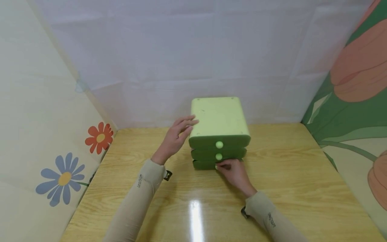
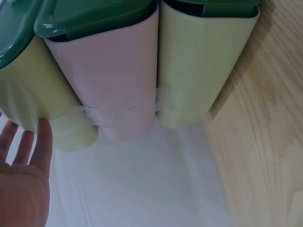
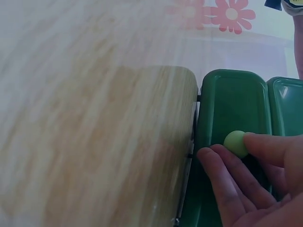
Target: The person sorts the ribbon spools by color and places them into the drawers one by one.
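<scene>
A small three-tier drawer unit stands on the table, with a pale green top and dark green drawer fronts. My left hand rests against the upper left edge of the unit, fingers extended onto its top. In the left wrist view its fingertips touch the side of the top tier. With thumb and fingers my right hand pinches the light green knob of the bottom drawer. Above it, the middle knob and upper knob show uncovered. Whether the bottom drawer is fully closed I cannot tell.
The wooden table extends around the unit. Behind it hangs a white sheet. Flower-patterned panels flank both sides. Clear tape runs across the pink middle tier and its neighbours.
</scene>
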Demonstrator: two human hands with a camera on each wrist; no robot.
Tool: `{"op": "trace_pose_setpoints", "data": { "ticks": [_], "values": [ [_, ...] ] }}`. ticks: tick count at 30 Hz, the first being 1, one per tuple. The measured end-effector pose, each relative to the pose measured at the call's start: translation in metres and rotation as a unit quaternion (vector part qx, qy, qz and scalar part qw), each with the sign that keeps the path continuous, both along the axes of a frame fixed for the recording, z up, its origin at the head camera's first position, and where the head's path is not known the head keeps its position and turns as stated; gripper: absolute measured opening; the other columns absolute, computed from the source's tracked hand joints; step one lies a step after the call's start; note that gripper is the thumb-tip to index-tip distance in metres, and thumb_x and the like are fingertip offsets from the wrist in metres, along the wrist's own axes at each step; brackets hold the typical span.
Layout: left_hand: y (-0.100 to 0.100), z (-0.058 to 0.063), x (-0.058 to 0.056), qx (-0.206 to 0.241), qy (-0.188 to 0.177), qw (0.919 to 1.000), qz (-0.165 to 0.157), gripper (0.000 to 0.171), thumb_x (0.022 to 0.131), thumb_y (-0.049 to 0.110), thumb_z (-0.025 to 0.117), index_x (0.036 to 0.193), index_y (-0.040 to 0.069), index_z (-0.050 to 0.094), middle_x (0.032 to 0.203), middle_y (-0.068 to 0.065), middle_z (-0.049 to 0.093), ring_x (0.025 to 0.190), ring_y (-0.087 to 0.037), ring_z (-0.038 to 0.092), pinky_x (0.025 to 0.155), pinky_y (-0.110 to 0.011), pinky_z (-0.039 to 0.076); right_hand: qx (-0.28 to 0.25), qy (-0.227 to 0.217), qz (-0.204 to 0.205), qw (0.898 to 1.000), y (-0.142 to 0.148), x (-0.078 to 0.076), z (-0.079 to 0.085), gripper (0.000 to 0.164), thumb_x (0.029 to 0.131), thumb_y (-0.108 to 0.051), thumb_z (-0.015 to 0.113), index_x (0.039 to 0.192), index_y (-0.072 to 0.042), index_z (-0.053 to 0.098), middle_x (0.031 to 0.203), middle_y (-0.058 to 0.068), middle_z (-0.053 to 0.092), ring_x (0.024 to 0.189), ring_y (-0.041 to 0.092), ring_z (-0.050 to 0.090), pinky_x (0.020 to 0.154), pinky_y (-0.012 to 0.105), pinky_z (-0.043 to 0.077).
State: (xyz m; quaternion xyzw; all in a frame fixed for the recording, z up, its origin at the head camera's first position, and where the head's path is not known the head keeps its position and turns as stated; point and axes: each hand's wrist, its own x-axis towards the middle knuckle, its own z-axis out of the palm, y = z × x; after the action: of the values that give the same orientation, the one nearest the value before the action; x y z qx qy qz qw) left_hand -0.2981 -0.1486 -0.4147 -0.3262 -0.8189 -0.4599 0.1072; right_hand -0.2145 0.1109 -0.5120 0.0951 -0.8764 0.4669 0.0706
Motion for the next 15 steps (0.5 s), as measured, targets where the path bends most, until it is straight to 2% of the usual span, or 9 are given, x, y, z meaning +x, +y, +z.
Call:
{"op": "trace_pose_setpoints", "data": {
  "ticks": [6,11,15],
  "values": [
    [-0.001,-0.003,0.003,-0.035,0.015,0.9992,0.010,0.043,0.114,0.033,0.037,0.155,0.026,0.050,0.167,0.006,0.035,0.154,-0.019,0.033,0.121,-0.052,0.037,-0.001,-0.011,0.013,1.000,0.002,0.001,0.001,0.009,0.088,-0.004,0.080,0.096,-0.009,0.083,0.098,0.007,0.080,0.092,0.024,0.077,0.085,0.038,0.064],
    [-0.003,-0.006,0.011,-0.044,-0.003,0.9990,0.009,0.046,0.115,0.034,0.034,0.161,0.034,0.037,0.171,0.013,0.024,0.158,-0.013,0.022,0.129,-0.049,0.025,0.020,-0.008,0.038,0.999,0.005,0.007,0.003,0.015,0.092,-0.006,0.076,0.105,-0.009,0.082,0.109,0.009,0.079,0.100,0.026,0.075,0.090,0.042,0.062],
    [-0.010,-0.012,0.020,-0.044,-0.021,0.9988,0.000,0.051,0.115,0.028,0.037,0.164,0.033,0.028,0.173,0.008,0.021,0.160,-0.015,0.019,0.128,-0.049,0.026,0.033,-0.015,0.067,0.997,0.012,0.014,0.004,0.023,0.095,-0.007,0.072,0.117,-0.010,0.079,0.117,0.011,0.077,0.104,0.027,0.074,0.091,0.042,0.062]
  ]
}}
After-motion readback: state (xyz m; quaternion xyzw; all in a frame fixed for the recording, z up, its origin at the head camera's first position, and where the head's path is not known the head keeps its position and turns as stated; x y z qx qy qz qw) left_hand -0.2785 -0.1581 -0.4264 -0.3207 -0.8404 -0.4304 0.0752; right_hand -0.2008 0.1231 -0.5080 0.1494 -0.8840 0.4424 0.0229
